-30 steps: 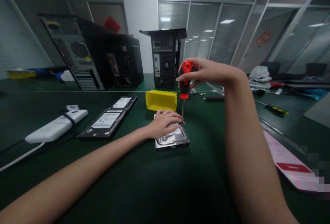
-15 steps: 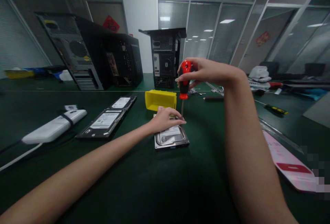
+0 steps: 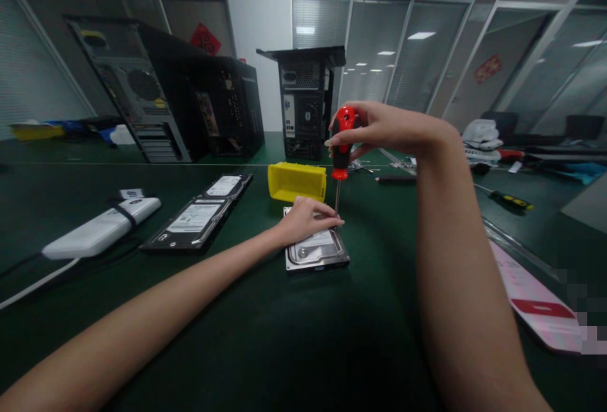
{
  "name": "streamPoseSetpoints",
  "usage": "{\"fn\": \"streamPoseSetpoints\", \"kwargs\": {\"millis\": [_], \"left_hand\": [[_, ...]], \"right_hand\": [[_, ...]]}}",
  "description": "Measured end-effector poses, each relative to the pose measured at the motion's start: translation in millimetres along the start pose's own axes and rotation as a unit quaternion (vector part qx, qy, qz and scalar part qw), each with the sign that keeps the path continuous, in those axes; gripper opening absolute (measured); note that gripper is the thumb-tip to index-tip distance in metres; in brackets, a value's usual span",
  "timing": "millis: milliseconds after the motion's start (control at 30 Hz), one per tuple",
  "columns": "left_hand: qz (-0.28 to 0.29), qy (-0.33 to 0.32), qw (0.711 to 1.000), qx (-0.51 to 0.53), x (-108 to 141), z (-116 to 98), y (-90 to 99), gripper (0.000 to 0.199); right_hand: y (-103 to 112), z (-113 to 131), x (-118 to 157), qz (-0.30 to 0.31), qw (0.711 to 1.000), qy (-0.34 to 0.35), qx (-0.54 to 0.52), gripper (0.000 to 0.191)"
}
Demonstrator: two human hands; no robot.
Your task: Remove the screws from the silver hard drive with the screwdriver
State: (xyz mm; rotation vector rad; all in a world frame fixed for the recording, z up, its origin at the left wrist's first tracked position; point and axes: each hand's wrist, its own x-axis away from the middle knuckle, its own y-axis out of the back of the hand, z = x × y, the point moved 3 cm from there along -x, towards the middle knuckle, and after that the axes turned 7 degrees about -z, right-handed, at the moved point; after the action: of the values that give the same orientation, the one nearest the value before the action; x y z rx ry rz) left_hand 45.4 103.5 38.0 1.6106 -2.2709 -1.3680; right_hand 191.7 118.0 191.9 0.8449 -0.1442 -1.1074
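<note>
A silver hard drive [image 3: 315, 252] with a white label lies flat on the green table in front of me. My left hand [image 3: 304, 219] rests on top and grips its far right part, covering much of the label. Its thumb and fingertips are close around the screwdriver's tip. My right hand [image 3: 363, 127] is wrapped round the red and black handle of a screwdriver [image 3: 340, 154], held upright. The shaft points down to the drive's right edge. Whatever sits under the tip is hidden by the left fingers.
Behind the drive stands a yellow plastic bin [image 3: 296, 183]. To the left lie more hard drives [image 3: 196, 216] and a white power strip [image 3: 102, 229]. Computer cases [image 3: 308, 105] stand at the back. At right are another screwdriver [image 3: 511, 200] and a pink card [image 3: 535, 298].
The view has shifted slightly. Both hands, the screwdriver and the hard drive hold nearly the same positions relative to one another.
</note>
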Motion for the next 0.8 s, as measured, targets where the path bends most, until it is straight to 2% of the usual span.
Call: {"fn": "streamPoseSetpoints", "kwargs": {"millis": [200, 433, 800], "left_hand": [[-0.001, 0.009, 1.0, 0.011, 0.4, -0.4, 0.4, 0.024], [-0.002, 0.004, 1.0, 0.021, 0.5, 2.4, -0.2, 0.024], [-0.003, 0.015, 0.999, 0.038, 0.3, 4.7, -0.8, 0.021]], "right_hand": [[2.8, -0.7, 0.2, -0.001, 1.0, 0.03, -0.004, 0.044], [2.0, 2.7, 0.9, 0.004, 0.999, 0.035, 0.006, 0.035], [2.2, 2.0, 0.6, 0.004, 0.999, 0.048, 0.001, 0.033]]}}
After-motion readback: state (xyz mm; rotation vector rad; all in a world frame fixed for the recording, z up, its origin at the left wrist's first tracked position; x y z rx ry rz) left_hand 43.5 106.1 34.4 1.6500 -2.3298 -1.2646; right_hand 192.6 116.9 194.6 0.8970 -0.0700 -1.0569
